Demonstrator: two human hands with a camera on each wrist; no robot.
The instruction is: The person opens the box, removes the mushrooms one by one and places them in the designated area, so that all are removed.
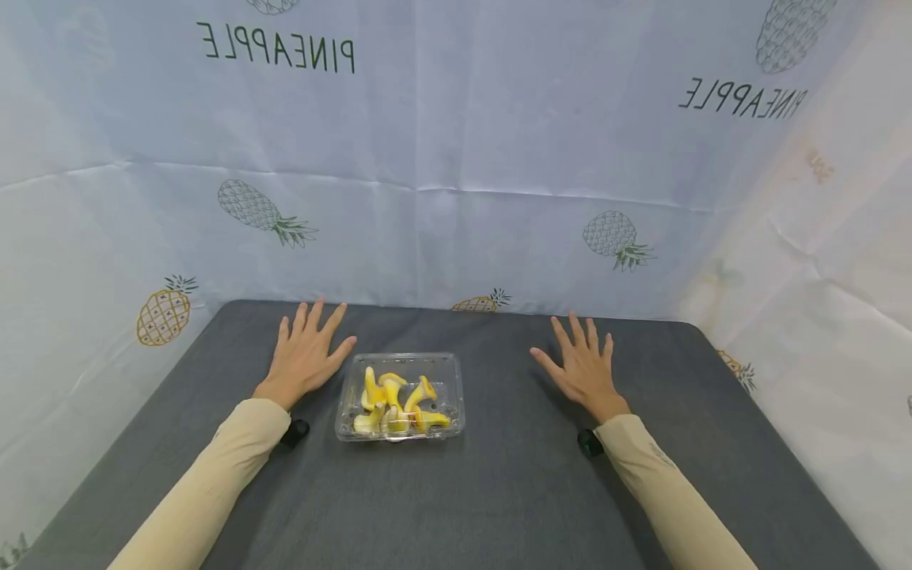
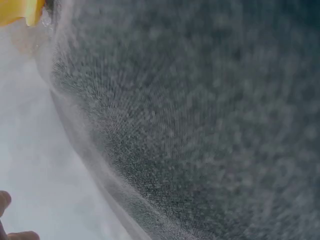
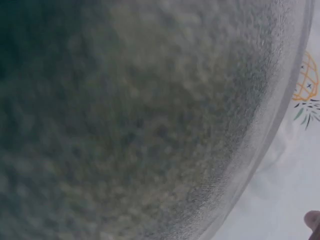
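Head view: on the grey counter (image 1: 527, 499), a clear container (image 1: 447, 383) of yellow mushrooms (image 1: 393, 386) is sitting slightly left of centre. The left hand (image 1: 305, 356) is spreading its fingers just beside it, at its ten o'clock; the right hand (image 1: 583, 368) is spreading its fingers well apart, at its three o'clock. Pineapple-print cloth (image 1: 456, 142) is hanging at twelve.

Left wrist view: something yellow (image 2: 15, 11) is showing at ten o'clock, fingertips (image 2: 24, 236) at eight.

Right wrist view: a fingertip (image 3: 312, 220) is appearing at four o'clock.
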